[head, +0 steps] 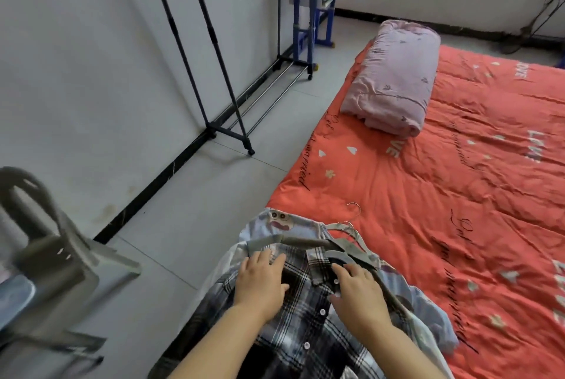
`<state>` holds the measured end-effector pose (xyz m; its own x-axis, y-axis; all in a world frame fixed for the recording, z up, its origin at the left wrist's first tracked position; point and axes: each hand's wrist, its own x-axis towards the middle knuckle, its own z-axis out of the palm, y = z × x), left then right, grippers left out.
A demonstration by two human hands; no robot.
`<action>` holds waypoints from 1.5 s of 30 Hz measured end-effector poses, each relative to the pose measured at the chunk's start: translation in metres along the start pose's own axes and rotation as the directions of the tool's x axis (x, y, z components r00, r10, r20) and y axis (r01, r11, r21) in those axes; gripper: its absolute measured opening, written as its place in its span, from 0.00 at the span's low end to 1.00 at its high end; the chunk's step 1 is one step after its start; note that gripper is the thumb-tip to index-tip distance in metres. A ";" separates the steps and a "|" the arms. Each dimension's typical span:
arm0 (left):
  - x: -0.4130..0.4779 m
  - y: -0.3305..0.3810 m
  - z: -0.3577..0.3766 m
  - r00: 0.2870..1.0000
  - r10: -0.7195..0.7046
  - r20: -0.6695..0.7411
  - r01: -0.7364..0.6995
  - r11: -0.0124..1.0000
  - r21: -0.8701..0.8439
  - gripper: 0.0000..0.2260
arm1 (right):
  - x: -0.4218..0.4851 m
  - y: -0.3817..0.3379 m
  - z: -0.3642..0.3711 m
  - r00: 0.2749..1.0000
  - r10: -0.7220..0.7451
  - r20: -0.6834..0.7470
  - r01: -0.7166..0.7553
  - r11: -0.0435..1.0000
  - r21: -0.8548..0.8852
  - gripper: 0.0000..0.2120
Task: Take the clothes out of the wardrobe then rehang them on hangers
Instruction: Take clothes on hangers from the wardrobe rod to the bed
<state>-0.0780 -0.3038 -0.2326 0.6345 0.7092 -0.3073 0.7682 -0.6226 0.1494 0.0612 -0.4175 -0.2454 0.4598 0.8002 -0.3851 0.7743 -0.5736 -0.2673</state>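
Bedding fills the right side of your view: a bed [443,195] under a coral-red cover printed with hearts and script, lying low against the tiled floor [214,195]. Along the wall to your left stands a black garment rack [214,73] on castors. Only its uprights and bottom rails show, so you cannot tell what hangs higher up. A folded quilt [394,79] in pale pink sits on the far part of the bed, well apart from your work. At your near left, a grey object [55,271] is too blurred to name. Beyond the rack, a blue-legged table [308,12] carries a clutter of small things you cannot make out.

The clothes lie heaped on the bed's near corner, spilling over its edge. On top is the plaid shirt [305,333], buttons up, with a pale blue garment [281,223] bearing a cartoon print under it. Several grey hangers [345,253] lie bunched at the shirt's collar, hooks pointing away from you.

Your left hand [260,281] lies flat on the shirt's shoulder, fingers straight. Your right hand [357,290] rests spread beside the collar, fingertips touching the nearest hanger, gripping nothing.
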 end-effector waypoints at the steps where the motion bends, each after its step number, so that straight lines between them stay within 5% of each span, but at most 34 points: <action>1: -0.007 -0.007 -0.007 1.000 -0.016 -0.020 0.016 1.000 -0.009 0.24 | -0.002 -0.013 -0.006 0.999 -0.032 -0.019 0.032 0.999 -0.003 0.27; 7: -0.080 -0.072 -0.057 0.974 -0.168 -0.155 0.160 0.985 -0.067 0.22 | -0.025 -0.115 -0.030 0.954 -0.286 -0.085 0.283 0.958 -0.055 0.26; 12: -0.193 -0.156 -0.088 0.885 -0.361 -0.295 0.340 0.933 -0.121 0.22 | -0.081 -0.234 -0.026 0.852 -0.521 -0.051 0.512 0.850 -0.120 0.28; 19: -0.449 -0.277 -0.081 0.572 -0.663 -0.483 0.611 0.737 -0.289 0.25 | -0.244 -0.420 0.031 0.564 -0.825 0.030 0.816 0.552 -0.174 0.28; 24: -0.664 -0.323 -0.046 0.299 -0.842 -0.450 0.793 0.481 -0.374 0.23 | -0.394 -0.533 0.102 0.254 -0.951 0.175 0.961 0.228 -0.156 0.25; 29: -0.836 -0.323 -0.003 -0.007 -0.943 -0.333 0.866 0.161 -0.473 0.20 | -0.535 -0.608 0.168 -0.053 -0.940 0.338 0.994 -0.080 -0.068 0.24; 34: -0.950 -0.317 0.038 -0.275 -0.901 -0.336 0.832 -0.047 -0.553 0.20 | -0.652 -0.660 0.221 -0.325 -0.852 0.411 0.940 -0.338 0.042 0.24; 45: -1.119 -0.384 0.071 -0.599 -0.768 -0.225 0.742 -0.429 -0.515 0.19 | -0.835 -0.799 0.324 -0.706 -0.584 0.400 0.693 -0.687 0.219 0.24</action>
<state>-1.0893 -0.8813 -0.0132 -0.9513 0.1275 0.2806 0.1858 0.9637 0.1918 -1.0823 -0.6837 0.0036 -0.9511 -0.2999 0.0743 -0.3086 0.9101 -0.2765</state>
